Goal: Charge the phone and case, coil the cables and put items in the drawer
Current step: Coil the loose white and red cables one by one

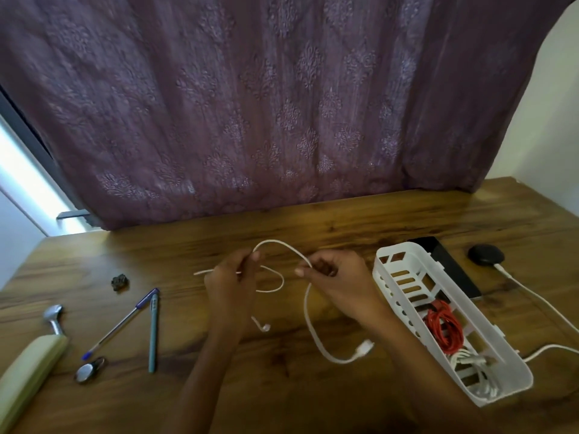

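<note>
Basket [510,361] holding red cable [445,330], white cables [470,361]

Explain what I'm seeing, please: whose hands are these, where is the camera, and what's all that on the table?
No robot here: one camera is worn on a person's head and looks down at their own two hands. The left hand and the right hand each hold a white cable, which arches between them; its plug end lies on the wooden table. To the right stands a white slotted basket with a coiled red cable inside. Beyond it lie a small round black device with a white lead plugged in, and a dark flat thing, perhaps a phone. On the left lie two pens. Behind hangs a purple curtain.
</note>
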`<state>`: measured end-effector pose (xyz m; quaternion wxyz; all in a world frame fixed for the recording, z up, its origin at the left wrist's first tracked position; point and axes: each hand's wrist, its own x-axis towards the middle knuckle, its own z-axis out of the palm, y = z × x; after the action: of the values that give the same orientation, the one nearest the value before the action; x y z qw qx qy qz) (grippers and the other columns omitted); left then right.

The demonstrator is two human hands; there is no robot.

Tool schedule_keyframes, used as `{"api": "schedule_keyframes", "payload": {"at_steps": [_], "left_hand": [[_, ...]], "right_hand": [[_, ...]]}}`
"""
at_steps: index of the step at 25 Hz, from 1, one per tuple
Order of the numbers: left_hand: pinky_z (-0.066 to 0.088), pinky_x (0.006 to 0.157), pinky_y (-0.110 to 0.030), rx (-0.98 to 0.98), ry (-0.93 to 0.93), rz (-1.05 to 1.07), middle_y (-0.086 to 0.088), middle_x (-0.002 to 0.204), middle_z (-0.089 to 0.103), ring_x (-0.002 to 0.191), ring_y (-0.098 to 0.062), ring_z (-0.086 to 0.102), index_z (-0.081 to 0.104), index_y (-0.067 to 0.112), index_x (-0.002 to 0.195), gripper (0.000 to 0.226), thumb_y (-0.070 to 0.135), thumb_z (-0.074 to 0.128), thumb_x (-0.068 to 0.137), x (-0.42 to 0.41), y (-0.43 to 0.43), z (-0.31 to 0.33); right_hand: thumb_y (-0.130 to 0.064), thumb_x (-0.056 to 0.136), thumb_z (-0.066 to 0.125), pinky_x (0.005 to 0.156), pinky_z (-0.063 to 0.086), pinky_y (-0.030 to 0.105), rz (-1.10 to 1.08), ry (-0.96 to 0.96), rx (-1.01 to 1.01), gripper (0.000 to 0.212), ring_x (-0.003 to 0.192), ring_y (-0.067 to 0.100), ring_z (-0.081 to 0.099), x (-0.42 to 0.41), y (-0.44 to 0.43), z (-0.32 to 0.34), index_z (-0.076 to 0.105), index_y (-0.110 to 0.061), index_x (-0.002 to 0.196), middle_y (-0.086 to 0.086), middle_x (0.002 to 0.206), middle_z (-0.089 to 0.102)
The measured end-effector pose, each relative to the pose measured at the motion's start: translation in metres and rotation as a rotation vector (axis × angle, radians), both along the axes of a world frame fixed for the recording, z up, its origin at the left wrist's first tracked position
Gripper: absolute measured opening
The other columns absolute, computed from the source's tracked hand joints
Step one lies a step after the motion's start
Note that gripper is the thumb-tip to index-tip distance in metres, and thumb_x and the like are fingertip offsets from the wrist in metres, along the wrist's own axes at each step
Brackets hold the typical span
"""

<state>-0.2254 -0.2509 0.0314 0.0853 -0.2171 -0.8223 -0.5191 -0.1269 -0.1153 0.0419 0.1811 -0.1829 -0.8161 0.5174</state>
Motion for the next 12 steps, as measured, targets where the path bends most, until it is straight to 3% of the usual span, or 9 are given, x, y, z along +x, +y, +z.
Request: {"api": "schedule_keyframes", "payload": {"at_steps": [4, 7, 9, 11, 12], "left_hand": [[0.040, 0.059, -0.002, 0.084, -0.093, -0.009, 0.015, 0.073, 0.060, 0.064, 0.009, 0.059, 0.068, 0.014, 0.096, 0.012, 0.012, 0.062, 0.086, -0.008, 0.007, 0.013], [0.042, 0.063, -0.003, 0.071, 0.030, -0.003, 0.006, 0.088, 0.061, 0.070, -0.003, 0.058, 0.065, 0.019, 0.101, 0.022, 0.009, 0.068, 0.081, -0.005, 0.012, 0.014], [0.038, 0.062, -0.002, 0.073, 0.048, -0.010, 0.002, 0.090, 0.060, 0.067, 0.000, 0.056, 0.065, 0.018, 0.100, 0.019, 0.012, 0.067, 0.081, -0.001, 0.015, 0.014], [0.045, 0.068, -0.014, 0.045, -0.182, -0.100, 0.002, 0.085, 0.067, 0.072, -0.001, 0.061, 0.066, 0.018, 0.094, 0.010, 0.023, 0.061, 0.087, 0.005, 0.020, 0.013], [0.049, 0.068, -0.022, 0.042, -0.381, -0.176, -0.001, 0.084, 0.070, 0.075, -0.008, 0.064, 0.067, 0.014, 0.092, 0.018, 0.029, 0.057, 0.090, 0.007, 0.021, 0.014]], "right_hand": [[-0.017, 0.079, 0.070, 0.049, 0.043, 0.017, -0.036, 0.059, -0.156, 0.008, 0.046, 0.006, 0.053, 0.001, 0.006, 0.002, 0.071, -0.010, 0.076, 0.002, 0.056, 0.063], [-0.010, 0.079, 0.069, 0.049, 0.049, 0.016, -0.130, 0.163, -0.338, 0.008, 0.047, 0.009, 0.061, -0.005, 0.009, 0.009, 0.068, -0.002, 0.079, 0.002, 0.056, 0.066], [-0.009, 0.079, 0.069, 0.052, 0.053, 0.020, -0.180, 0.237, -0.442, 0.008, 0.052, 0.013, 0.065, -0.012, 0.011, 0.013, 0.067, -0.001, 0.081, 0.004, 0.059, 0.067], [-0.007, 0.080, 0.068, 0.055, 0.055, 0.021, -0.209, 0.305, -0.507, 0.004, 0.054, 0.014, 0.067, -0.018, 0.014, 0.018, 0.066, -0.003, 0.078, 0.003, 0.059, 0.068], [-0.006, 0.080, 0.067, 0.055, 0.055, 0.020, -0.222, 0.334, -0.518, 0.003, 0.054, 0.014, 0.067, -0.020, 0.015, 0.022, 0.066, -0.004, 0.078, 0.003, 0.058, 0.068]]}}
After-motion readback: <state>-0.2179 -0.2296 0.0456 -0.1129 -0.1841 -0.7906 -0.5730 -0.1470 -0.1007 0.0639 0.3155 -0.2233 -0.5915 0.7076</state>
